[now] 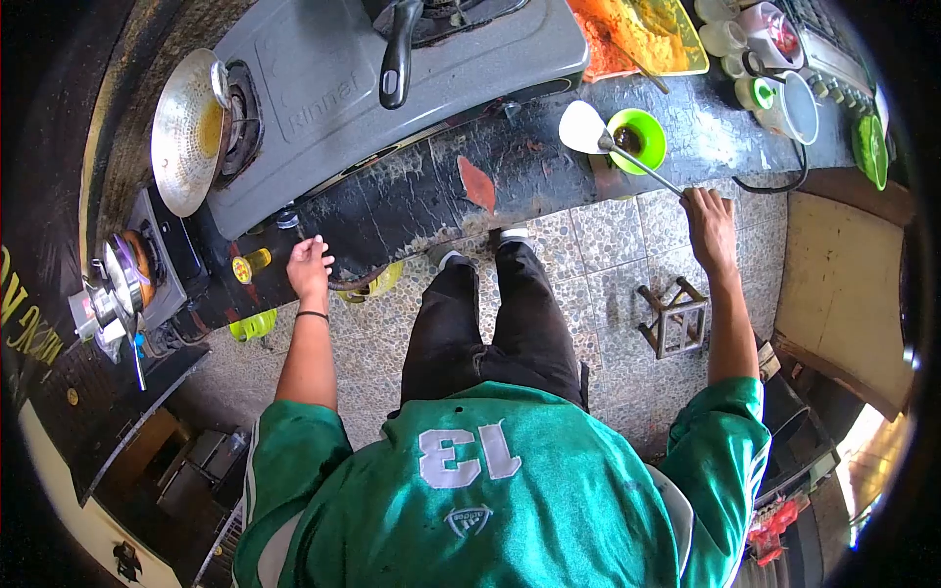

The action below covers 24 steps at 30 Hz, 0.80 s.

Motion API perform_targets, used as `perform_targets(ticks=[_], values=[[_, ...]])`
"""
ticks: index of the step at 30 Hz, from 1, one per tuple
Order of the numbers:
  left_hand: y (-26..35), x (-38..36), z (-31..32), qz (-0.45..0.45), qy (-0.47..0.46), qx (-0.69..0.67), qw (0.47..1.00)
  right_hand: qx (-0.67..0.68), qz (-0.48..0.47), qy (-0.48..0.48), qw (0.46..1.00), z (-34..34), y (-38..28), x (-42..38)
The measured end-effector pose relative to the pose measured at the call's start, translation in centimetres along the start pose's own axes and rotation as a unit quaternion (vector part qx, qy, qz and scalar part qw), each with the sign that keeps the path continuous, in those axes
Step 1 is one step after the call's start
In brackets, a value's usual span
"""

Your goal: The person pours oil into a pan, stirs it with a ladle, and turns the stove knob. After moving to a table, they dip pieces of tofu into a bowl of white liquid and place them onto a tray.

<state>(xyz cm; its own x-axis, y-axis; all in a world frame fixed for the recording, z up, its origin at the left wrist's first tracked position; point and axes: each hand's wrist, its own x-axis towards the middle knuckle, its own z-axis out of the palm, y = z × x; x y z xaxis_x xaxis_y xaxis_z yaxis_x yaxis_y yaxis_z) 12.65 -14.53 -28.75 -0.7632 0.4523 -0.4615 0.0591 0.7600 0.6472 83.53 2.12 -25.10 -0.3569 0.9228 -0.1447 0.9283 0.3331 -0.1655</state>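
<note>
My right hand (710,227) is closed round the handle end of a spatula (647,169). The pale blade hangs beside a bright green cup (655,137) with dark liquid in it, and the shaft crosses the cup's rim. Over the counter's front edge at the left, my left hand (311,263) has its fingers loosely bent and apart, with nothing visible in them. Nearest to it is a small glass of yellow liquid (252,266) on the dark counter (421,196).
A gas stove (323,98) carries a metal wok (181,137) at its left and a black-handled pan (396,69) at the back. Orange and yellow food fills a tray (698,61). A clear jug (799,108) stands at the right. A small stool frame (676,318) is on the tiled floor.
</note>
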Motion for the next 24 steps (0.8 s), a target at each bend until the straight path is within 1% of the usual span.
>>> perform_targets(ticks=[2,3,4,5,6,8,10,12,14,15,16,19,21,24], values=[[-0.6,-1.3,0.5,0.011,-0.003,0.022,1.000,-0.015,0.005,-0.006,1.000,0.1,0.0,0.1],[-1.5,-1.6,0.8,0.054,-0.014,0.055,0.997,-0.033,0.002,-0.001,0.999,0.1,0.0,0.2],[-1.1,-2.7,1.3,0.097,-0.025,0.087,0.991,-0.052,-0.001,0.003,0.999,0.2,-0.1,0.3],[-0.7,-4.2,1.6,0.120,-0.035,0.180,0.976,-0.064,0.003,0.013,0.998,0.4,-0.1,0.3],[-0.6,-5.4,1.9,0.200,-0.045,0.247,0.947,-0.076,0.006,0.005,0.997,0.4,0.0,0.4],[0.3,-8.0,2.8,0.230,-0.121,0.279,0.924,-0.077,-0.002,0.021,0.997,0.7,0.0,0.5],[0.5,-9.9,4.0,0.219,-0.185,0.229,0.930,-0.070,0.001,0.019,0.997,1.0,0.3,0.6],[0.2,-11.2,4.6,0.185,-0.239,0.203,0.931,-0.074,0.002,0.028,0.997,1.6,0.8,1.0],[-0.6,-11.7,4.7,0.174,-0.268,0.207,0.925,-0.071,0.001,0.028,0.997,2.2,1.6,1.2],[-0.3,-12.2,4.5,0.172,-0.275,0.225,0.919,-0.067,0.011,0.028,0.997,2.1,1.5,1.3],[-0.8,-12.1,4.4,0.169,-0.283,0.213,0.920,-0.063,0.022,0.028,0.997,1.8,1.6,1.5],[-1.7,-11.8,3.7,0.179,-0.281,0.224,0.916,-0.053,0.040,0.047,0.997,1.6,2.3,1.8],[-2.8,-10.8,3.0,0.129,-0.281,0.212,0.927,-0.052,0.047,0.053,0.996,1.5,2.9,1.5],[-4.2,-9.4,1.9,0.123,-0.267,0.200,0.935,-0.039,0.052,0.029,0.997,1.8,3.2,1.5]])
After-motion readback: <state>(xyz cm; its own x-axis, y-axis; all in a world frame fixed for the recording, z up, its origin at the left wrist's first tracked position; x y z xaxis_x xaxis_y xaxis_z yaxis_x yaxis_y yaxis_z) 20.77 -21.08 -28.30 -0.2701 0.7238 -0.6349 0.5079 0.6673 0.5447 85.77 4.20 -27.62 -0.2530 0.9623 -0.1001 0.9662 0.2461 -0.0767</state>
